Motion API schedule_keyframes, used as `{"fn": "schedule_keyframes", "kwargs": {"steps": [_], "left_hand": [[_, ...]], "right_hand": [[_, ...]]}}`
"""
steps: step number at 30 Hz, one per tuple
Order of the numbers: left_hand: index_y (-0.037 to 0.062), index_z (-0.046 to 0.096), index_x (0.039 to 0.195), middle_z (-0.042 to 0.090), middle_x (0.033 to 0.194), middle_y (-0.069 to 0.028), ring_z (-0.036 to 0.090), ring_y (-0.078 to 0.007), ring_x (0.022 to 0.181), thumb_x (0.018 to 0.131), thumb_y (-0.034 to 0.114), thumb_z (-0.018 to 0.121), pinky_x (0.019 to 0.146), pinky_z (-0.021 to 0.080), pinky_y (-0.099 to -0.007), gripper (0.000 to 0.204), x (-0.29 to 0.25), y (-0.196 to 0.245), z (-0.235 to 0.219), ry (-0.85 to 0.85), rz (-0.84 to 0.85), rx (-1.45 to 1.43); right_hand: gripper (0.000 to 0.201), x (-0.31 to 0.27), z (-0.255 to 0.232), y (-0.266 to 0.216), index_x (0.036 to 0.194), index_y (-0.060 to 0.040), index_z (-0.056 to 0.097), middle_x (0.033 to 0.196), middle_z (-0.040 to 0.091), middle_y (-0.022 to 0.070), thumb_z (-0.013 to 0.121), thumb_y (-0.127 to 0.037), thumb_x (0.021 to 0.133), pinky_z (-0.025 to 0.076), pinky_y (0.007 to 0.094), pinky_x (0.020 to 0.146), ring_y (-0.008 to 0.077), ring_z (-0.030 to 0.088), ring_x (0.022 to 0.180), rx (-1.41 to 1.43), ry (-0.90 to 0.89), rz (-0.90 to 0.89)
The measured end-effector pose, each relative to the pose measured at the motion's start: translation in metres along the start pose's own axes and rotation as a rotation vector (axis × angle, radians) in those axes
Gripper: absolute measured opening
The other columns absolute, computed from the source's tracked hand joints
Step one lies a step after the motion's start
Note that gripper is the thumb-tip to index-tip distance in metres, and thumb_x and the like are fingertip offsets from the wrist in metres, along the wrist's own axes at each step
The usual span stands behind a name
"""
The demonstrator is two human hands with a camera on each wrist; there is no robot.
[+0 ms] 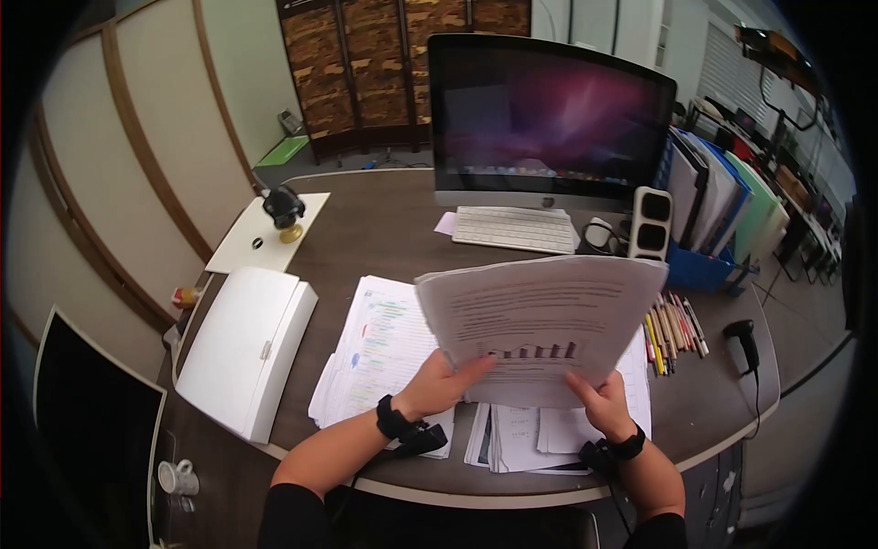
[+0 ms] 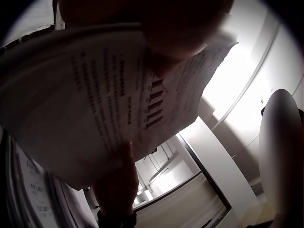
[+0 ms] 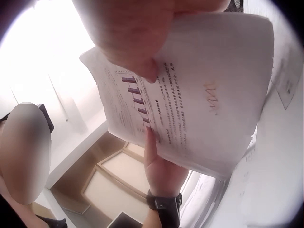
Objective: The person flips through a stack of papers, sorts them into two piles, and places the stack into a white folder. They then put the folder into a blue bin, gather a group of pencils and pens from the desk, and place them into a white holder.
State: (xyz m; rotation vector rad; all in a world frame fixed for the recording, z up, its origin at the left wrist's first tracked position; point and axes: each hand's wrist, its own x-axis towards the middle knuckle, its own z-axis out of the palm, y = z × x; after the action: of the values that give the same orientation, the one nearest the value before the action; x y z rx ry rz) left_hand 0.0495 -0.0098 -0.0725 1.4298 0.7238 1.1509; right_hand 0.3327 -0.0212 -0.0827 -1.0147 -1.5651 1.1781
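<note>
A stack of printed papers [image 1: 540,297] with a small bar chart stands upright over the desk, held between both hands. My left hand [image 1: 433,386] grips its lower left side, thumb lying across the front page near the chart. On the lower right side my right hand [image 1: 602,403] grips it the same way, thumb on the page. In the right wrist view an orange scribble marks the printed page [image 3: 213,137]. The fingers behind the papers are hidden. Beneath lie a sheet pile with coloured highlighting [image 1: 380,334] and another pile of papers [image 1: 521,439].
A white box-like device [image 1: 242,352] stands at the left. Behind the papers are a keyboard [image 1: 512,229] and a monitor [image 1: 549,119]. Pens and pencils [image 1: 675,331], a blue file holder [image 1: 700,265] and a black corded handheld device [image 1: 739,337] sit to the right. A mug [image 1: 177,478] is at lower left.
</note>
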Motion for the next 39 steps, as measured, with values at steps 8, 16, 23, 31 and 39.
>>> {"fn": "schedule_keyframes", "kwargs": {"steps": [8, 16, 23, 31, 39], "left_hand": [[-0.0012, 0.058, 0.128, 0.064, 0.121, -0.0096, 0.058, -0.0150, 0.109, 0.100, 0.020, 0.056, 0.095, 0.046, -0.0300, 0.035, -0.004, 0.024, -0.008, -0.077, -0.039, -0.052], [-0.0034, 0.058, 0.124, 0.065, 0.119, -0.0100, 0.060, -0.0137, 0.106, 0.101, 0.014, 0.055, 0.093, 0.047, -0.0284, 0.029, -0.047, 0.047, -0.059, 0.195, -0.106, 0.078], [-0.0059, 0.053, 0.126, 0.065, 0.118, -0.0105, 0.062, -0.0142, 0.103, 0.101, 0.011, 0.052, 0.092, 0.050, -0.0288, 0.030, -0.080, 0.040, -0.138, 0.356, -0.447, 0.075], [-0.0075, 0.056, 0.119, 0.066, 0.112, -0.0097, 0.063, -0.0134, 0.099, 0.100, 0.012, 0.053, 0.088, 0.050, -0.0280, 0.028, -0.087, 0.019, -0.144, 0.327, -0.533, 0.189], [-0.0033, 0.058, 0.110, 0.065, 0.089, -0.0165, 0.064, -0.0277, 0.081, 0.087, 0.020, 0.070, 0.072, 0.052, -0.0343, 0.035, -0.094, 0.048, -0.126, 0.318, -0.554, 1.167]], "right_hand": [[0.024, 0.002, 0.008, -0.033, 0.113, 0.0036, 0.064, 0.109, 0.067, 0.0092, 0.061, -0.008, 0.093, 0.048, 0.0308, 0.087, 0.0167, 0.061, 0.098, 0.098, 0.045, 0.024], [0.027, 0.006, 0.027, -0.046, 0.120, 0.0026, 0.056, 0.104, 0.067, 0.0086, 0.056, -0.013, 0.098, 0.049, 0.0270, 0.081, 0.0154, 0.064, 0.093, 0.298, -0.200, 0.175], [0.022, 0.004, 0.037, -0.025, 0.116, -0.0020, 0.057, 0.094, 0.067, 0.0051, 0.059, -0.013, 0.097, 0.048, 0.0233, 0.071, 0.0110, 0.065, 0.083, 0.202, -0.358, 0.363], [0.028, 0.011, 0.058, -0.037, 0.116, -0.0022, 0.060, 0.089, 0.068, 0.0076, 0.063, -0.019, 0.095, 0.052, 0.0287, 0.075, 0.0151, 0.065, 0.082, -0.228, -0.526, 0.256], [0.038, 0.014, 0.075, -0.034, 0.123, 0.0018, 0.055, 0.105, 0.065, 0.0183, 0.063, -0.020, 0.093, 0.054, 0.0361, 0.079, 0.0278, 0.066, 0.089, -0.415, -0.610, 0.101]]}}
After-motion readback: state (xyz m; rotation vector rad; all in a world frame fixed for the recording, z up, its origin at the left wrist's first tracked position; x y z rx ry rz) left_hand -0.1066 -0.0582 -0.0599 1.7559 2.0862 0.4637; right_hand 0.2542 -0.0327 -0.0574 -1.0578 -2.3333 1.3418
